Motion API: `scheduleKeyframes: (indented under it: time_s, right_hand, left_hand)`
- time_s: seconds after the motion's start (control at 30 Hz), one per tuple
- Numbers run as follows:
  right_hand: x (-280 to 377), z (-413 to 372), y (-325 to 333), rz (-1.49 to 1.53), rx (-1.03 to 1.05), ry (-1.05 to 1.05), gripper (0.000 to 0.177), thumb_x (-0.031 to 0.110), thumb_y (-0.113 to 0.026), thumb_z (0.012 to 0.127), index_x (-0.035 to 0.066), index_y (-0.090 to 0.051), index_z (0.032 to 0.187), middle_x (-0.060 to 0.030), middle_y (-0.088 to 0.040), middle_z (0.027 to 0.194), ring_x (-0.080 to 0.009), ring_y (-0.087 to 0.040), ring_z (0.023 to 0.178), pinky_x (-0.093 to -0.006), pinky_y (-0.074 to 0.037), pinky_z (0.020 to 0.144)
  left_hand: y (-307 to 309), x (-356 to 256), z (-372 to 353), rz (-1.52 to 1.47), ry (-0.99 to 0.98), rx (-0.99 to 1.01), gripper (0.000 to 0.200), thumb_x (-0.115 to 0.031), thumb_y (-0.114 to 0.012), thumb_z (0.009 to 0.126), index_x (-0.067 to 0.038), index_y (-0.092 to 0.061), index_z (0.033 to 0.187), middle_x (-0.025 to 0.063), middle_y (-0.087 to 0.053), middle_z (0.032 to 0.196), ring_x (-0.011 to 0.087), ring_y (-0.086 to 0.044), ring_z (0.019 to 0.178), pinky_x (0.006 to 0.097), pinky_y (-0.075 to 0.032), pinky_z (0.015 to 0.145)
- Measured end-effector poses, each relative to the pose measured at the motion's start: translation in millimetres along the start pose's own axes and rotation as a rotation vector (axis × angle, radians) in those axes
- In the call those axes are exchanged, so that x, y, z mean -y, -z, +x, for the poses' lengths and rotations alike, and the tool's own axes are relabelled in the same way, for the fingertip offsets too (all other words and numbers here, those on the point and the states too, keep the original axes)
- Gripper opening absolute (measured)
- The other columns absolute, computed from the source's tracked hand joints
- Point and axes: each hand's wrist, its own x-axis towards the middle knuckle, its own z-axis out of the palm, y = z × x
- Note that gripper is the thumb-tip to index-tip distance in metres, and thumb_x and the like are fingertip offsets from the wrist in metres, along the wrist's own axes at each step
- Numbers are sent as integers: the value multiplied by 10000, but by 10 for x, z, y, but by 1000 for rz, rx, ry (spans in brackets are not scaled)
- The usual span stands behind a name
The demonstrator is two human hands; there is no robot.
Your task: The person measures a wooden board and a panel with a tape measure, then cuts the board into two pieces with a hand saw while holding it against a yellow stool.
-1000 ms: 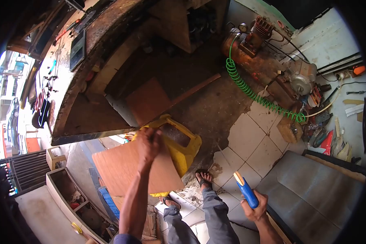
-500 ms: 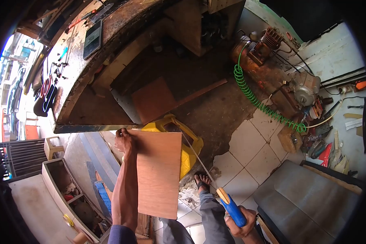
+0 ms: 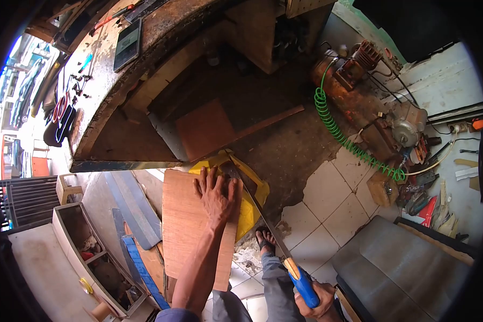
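A rectangular plywood board [image 3: 185, 225] lies on a yellow plastic stool [image 3: 248, 212], covering most of it. My left hand [image 3: 217, 193] rests palm down on the far part of the board, fingers spread toward its far edge. In my right hand [image 3: 317, 301] is the blue and wooden handle of a handsaw [image 3: 268, 225], with my fingers wrapped round it. The long blade slants away up to the left, its far part close beside the board's right edge and overlapping the stool in this view.
A worn workbench [image 3: 99, 115] carries a phone or tablet [image 3: 128, 45] and scissors [image 3: 60, 109]. An air compressor [image 3: 341, 80] with a green coiled hose [image 3: 335, 126] stands at the back right. A grey cushioned seat [image 3: 402, 268] is at right, an open-compartment cabinet [image 3: 99, 257] at left.
My left hand has moved from the board's far left corner onto its top face. The board has shifted left and turned slightly. The saw blade now shows more of its flat side.
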Motion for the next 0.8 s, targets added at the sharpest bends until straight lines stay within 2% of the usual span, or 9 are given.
scheduleKeyframes:
  time_s: [0.03,0.17,0.23,0.27,0.37,0.6,0.67,0.7,0.8]
  right_hand:
    - [15,-35,-21,162,-25,-122,314,18,-719,760,215,-602,976,-126,-582,715,-279,-553,495,-386,-430,395]
    - [-2,8,3,89,-8,-55,199,56,-720,743,156,-617,882,-135,-587,675,-298,-566,486,-397,-444,412]
    - [73,121,64,261,5,-336,145,129,-738,727,85,-610,780,-136,-572,616,-314,-564,466,-404,-461,435]
    - [92,183,83,277,7,-387,203,179,-742,720,47,-588,714,-133,-559,565,-334,-547,439,-422,-457,443]
    - [125,235,102,261,13,-394,204,180,-739,731,45,-588,709,-140,-560,553,-336,-545,428,-433,-457,441]
    - [173,98,75,280,-25,-414,198,167,-742,729,42,-589,720,-138,-551,558,-333,-539,430,-428,-448,425]
    - [110,-26,43,79,70,-257,190,155,-748,717,52,-588,717,-130,-544,573,-324,-529,439,-422,-436,426]
    - [90,-80,19,80,71,-257,190,155,-748,717,52,-588,717,-130,-544,573,-324,-529,439,-422,-436,426]
    - [179,441,58,244,57,-497,182,139,-751,697,65,-584,695,-114,-552,594,-310,-540,466,-417,-439,450]
  left_hand:
    - [1,4,-1,0,-15,-12,349,-424,-653,920,-137,-715,1108,85,-516,1457,296,-290,1482,534,-106,1207]
    - [-1,-22,67,-1,-34,-13,326,-390,-678,893,-134,-709,1092,81,-516,1450,295,-286,1483,531,-112,1205]
    - [5,-16,85,7,-25,12,368,-415,-669,898,-126,-708,1122,77,-508,1462,293,-269,1492,539,-100,1207]
    - [5,-19,84,18,-13,37,410,-440,-661,902,-119,-707,1153,72,-499,1475,292,-253,1501,547,-87,1209]
    - [23,-49,89,21,-34,7,314,-345,-684,872,-122,-705,1092,87,-520,1437,295,-291,1481,525,-112,1203]
    - [-1,-21,85,38,-48,3,322,-340,-689,857,-113,-704,1085,89,-518,1435,296,-286,1483,535,-116,1199]
    - [2,-35,88,32,-42,1,322,-331,-687,853,-113,-704,1090,91,-518,1434,298,-282,1484,539,-115,1199]
    - [5,-39,100,33,-41,1,322,-331,-687,853,-113,-704,1090,91,-518,1434,298,-282,1484,539,-115,1199]
    - [22,-32,46,51,-26,30,319,-334,-681,858,-120,-705,1093,97,-514,1437,305,-281,1484,541,-112,1200]
